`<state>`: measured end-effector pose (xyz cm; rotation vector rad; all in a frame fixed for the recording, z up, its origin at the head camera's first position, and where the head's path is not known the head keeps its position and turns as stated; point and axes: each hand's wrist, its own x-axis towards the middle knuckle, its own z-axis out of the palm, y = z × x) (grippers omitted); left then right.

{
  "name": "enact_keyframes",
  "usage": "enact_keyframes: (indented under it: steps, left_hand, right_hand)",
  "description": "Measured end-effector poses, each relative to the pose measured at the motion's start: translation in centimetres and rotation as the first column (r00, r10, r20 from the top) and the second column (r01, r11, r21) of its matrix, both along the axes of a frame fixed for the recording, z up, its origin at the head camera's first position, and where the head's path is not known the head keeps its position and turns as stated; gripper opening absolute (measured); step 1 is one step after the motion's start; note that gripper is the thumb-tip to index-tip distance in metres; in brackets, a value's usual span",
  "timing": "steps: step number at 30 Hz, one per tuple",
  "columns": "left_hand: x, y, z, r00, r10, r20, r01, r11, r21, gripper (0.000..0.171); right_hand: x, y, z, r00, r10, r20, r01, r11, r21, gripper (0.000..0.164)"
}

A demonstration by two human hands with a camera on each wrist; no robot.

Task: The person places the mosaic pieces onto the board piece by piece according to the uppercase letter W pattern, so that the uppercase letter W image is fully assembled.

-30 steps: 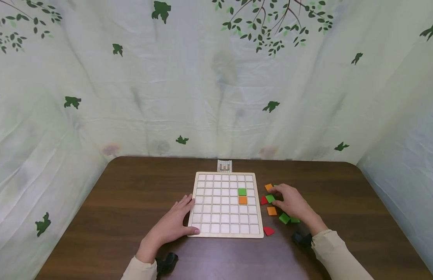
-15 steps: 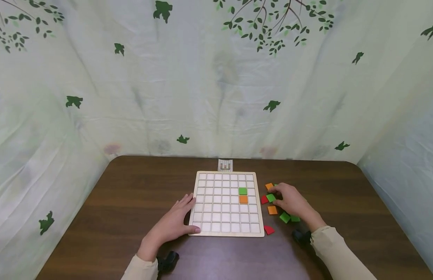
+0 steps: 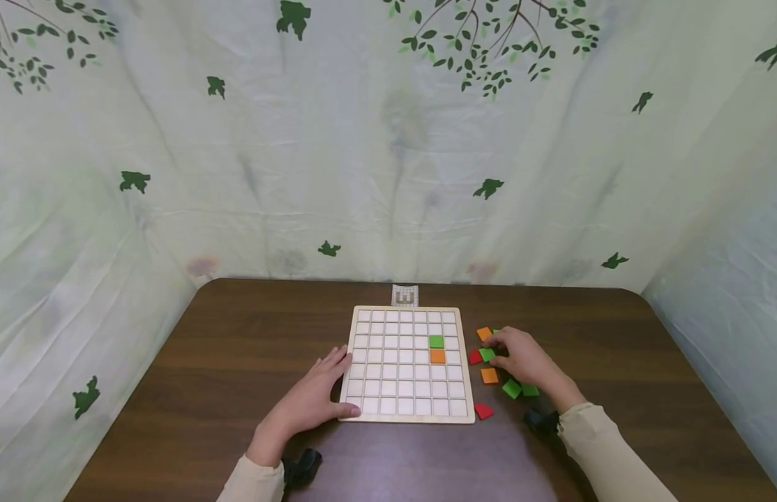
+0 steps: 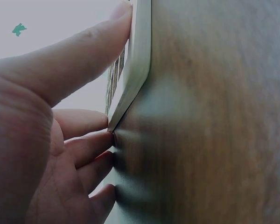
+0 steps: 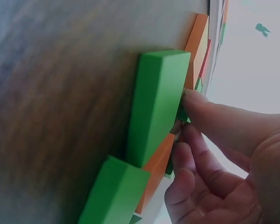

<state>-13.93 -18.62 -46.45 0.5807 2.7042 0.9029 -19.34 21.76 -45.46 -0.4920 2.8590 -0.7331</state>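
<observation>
A pale wooden grid board (image 3: 406, 421) with white squares lies flat on the table; one green square (image 3: 436, 341) and one orange square (image 3: 437, 356) sit in it. Along its left side rests my left hand (image 3: 310, 392), fingers extended against the edge. The left wrist view shows its thumb (image 4: 91, 51) laid over the rim near the front corner. Right of the board, my right hand (image 3: 524, 361) has thumb and index finger at opposite edges of a green tile (image 3: 486, 354). That tile is partly hidden behind the thumb in the right wrist view.
Around the right hand lie orange tiles (image 3: 489, 376), red tiles (image 3: 483, 411) and green tiles (image 3: 511, 389). A small printed card (image 3: 404, 295) lies behind the board on the brown table (image 3: 269, 307). A leaf-patterned curtain (image 3: 363, 153) hangs behind.
Both hands, the board and the tiles keep their places relative to one another; the head view has shifted very slightly.
</observation>
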Motion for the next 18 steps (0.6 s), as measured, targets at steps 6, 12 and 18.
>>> enact_keyframes:
  steps: [6, 12, 18]
  left_hand:
    - [-0.1, 0.05, -0.17, 1.0, 0.003, 0.006, -0.003, 1.0, -0.004, 0.096]
    - [0.0, 0.02, -0.2, 1.0, -0.004, 0.001, 0.004, 1.0, -0.007, 0.096]
    - [-0.02, 0.06, 0.06, 1.0, -0.006, -0.009, 0.006, 1.0, -0.002, 0.096]
  right_hand:
    - [0.25, 0.04, 0.02, 1.0, -0.017, 0.01, 0.017, 1.0, -0.003, 0.025]
    - [0.44, -0.03, 0.32, 0.999, -0.028, 0.021, 0.028, 0.999, -0.025, 0.025]
    - [0.47, -0.37, 0.48, 0.999, -0.02, -0.04, 0.018, 0.999, -0.049, 0.027]
